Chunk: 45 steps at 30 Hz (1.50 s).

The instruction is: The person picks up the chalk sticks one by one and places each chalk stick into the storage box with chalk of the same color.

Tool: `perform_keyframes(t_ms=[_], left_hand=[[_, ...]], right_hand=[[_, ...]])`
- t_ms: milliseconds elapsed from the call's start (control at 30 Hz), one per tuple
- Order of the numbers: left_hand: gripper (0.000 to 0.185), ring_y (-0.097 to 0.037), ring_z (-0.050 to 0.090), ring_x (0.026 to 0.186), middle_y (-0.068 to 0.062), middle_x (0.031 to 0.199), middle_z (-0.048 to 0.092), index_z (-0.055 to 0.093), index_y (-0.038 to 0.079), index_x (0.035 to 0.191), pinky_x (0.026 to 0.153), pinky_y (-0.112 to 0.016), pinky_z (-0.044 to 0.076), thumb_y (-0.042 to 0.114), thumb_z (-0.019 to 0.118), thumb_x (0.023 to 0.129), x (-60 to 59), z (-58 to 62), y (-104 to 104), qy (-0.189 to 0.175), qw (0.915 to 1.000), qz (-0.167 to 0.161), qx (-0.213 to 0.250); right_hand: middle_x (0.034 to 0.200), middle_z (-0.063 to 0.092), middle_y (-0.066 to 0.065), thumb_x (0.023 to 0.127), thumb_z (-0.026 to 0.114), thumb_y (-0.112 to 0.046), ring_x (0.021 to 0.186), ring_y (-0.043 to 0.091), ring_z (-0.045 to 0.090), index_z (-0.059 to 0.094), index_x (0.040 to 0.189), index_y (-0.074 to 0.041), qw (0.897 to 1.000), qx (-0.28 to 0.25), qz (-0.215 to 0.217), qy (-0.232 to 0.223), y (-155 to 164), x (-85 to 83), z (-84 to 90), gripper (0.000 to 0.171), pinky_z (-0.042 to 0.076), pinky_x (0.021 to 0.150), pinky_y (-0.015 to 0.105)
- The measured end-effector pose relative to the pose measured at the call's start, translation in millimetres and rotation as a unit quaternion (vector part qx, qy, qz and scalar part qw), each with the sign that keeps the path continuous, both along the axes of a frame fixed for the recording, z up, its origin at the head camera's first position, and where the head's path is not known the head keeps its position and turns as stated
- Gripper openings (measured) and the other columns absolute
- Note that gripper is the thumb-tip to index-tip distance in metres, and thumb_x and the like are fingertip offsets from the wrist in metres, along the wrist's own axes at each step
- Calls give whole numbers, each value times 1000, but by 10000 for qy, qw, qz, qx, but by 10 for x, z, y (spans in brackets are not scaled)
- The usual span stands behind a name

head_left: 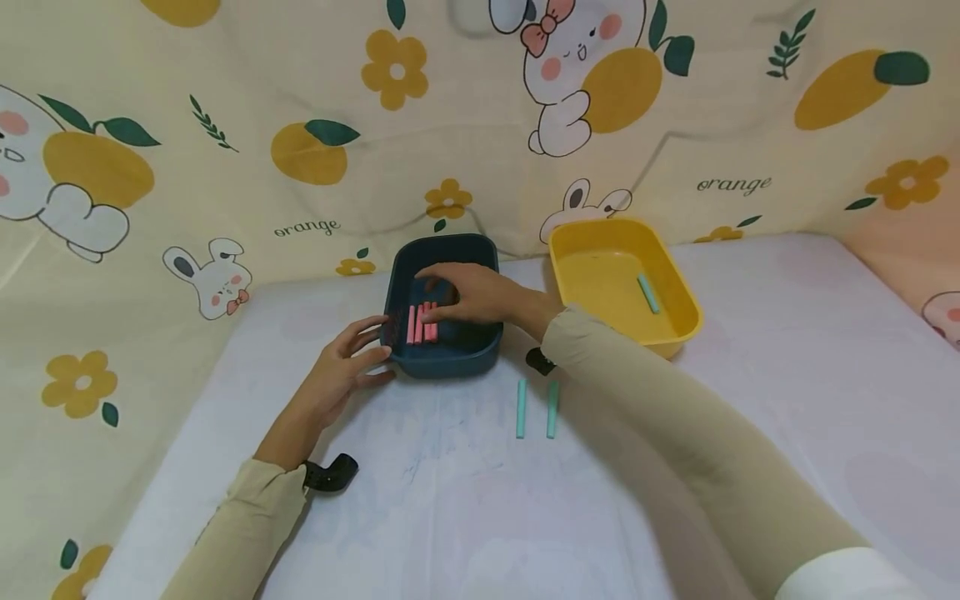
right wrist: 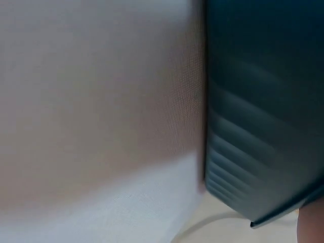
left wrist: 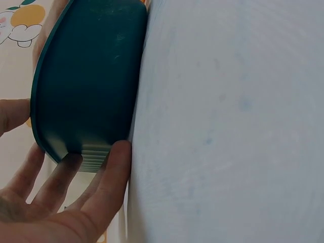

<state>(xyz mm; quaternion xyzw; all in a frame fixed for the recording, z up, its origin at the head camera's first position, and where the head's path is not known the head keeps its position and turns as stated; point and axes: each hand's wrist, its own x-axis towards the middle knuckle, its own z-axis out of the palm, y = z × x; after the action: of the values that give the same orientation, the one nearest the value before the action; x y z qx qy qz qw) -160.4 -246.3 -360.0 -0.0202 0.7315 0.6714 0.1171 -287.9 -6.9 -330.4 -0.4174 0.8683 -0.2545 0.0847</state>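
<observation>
"Cream printed cloth hangs behind the white desk. What stands on it?"

"Two bins near the far edge: a yellow bin and, left of it, a dark blue bin. Side by side, probably so both are within easy reach."

"And the hands?"

"The left hand has its fingers spread against the dark blue bin's left near corner, likely to steady it. The right hand is inside that bin, thumb and forefinger well apart, the thumb over some pink sticks."

"How do the sticks lie?"

"The pink ones are lined up near the dark blue bin's left wall, perhaps kept apart by colour. One green stick rests in the yellow bin near its right wall. Two loose green sticks lie roughly parallel on the desk, off the dark blue bin's right near corner."

"What's hard to make out?"

"The desk's near edge is cut off, and the right sleeve covers the yellow bin's left near corner. The right hand's other fingertips are lost in shadow, so I cannot tell whether they pinch anything. Pink sticks: maybe four."
</observation>
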Motion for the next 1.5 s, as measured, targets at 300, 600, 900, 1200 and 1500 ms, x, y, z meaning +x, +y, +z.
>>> perform_keyframes(t_ms=[300, 600, 900, 1200, 1500], left_hand=[[60, -39, 42, 141, -14, 163, 27, 34, 17, 154, 105, -53, 47, 17, 60, 100, 0, 2, 40, -95, 9999, -20, -79], [61, -37, 43, 140, -12, 162, 28, 36, 20, 153, 102, -51, 50, 19, 64, 98, -9, 1, -57, -47, 9996, 10, -273], [62, -38, 42, 141, -13, 163, 27, 35, 20, 153, 103, -51, 49, 20, 64, 98, -17, 0, -48, -80, 9995, -24, -288], [59, -37, 41, 142, -12, 163, 27, 36, 21, 152, 104, -50, 48, 17, 61, 99, 2, -14, -5, -92, 9998, -30, -160], [61, -38, 43, 141, -12, 163, 27, 35, 21, 153, 103, -51, 49, 16, 62, 99, 4, -6, -10, -134, 9997, 30, -199]], right_hand=[[144, 51, -4, 89, 67, -57, 111, 17, 58, 48, 146, -27, 9998, 64, 153, 52, 342, 291, 184, 67, 52, 94, 34], [141, 51, -9, 86, 70, -57, 115, 16, 55, 53, 139, -28, 9999, -123, 76, 46, 833, 628, 259, 64, 55, 92, 42], [123, 62, -10, 86, 76, -44, 112, 12, 57, 62, 128, -26, 9965, -6, -684, 480, 1493, 968, 300, 48, 52, 96, 36], [134, 58, 4, 85, 75, -50, 120, 26, 54, 52, 140, -20, 9818, 435, -1842, 169, 2172, 1095, 583, 66, 50, 92, 49], [150, 41, 24, 81, 69, -67, 130, 44, 45, 39, 150, -11, 9567, 1433, -2533, -95, 2569, 879, 573, 93, 43, 99, 66]])
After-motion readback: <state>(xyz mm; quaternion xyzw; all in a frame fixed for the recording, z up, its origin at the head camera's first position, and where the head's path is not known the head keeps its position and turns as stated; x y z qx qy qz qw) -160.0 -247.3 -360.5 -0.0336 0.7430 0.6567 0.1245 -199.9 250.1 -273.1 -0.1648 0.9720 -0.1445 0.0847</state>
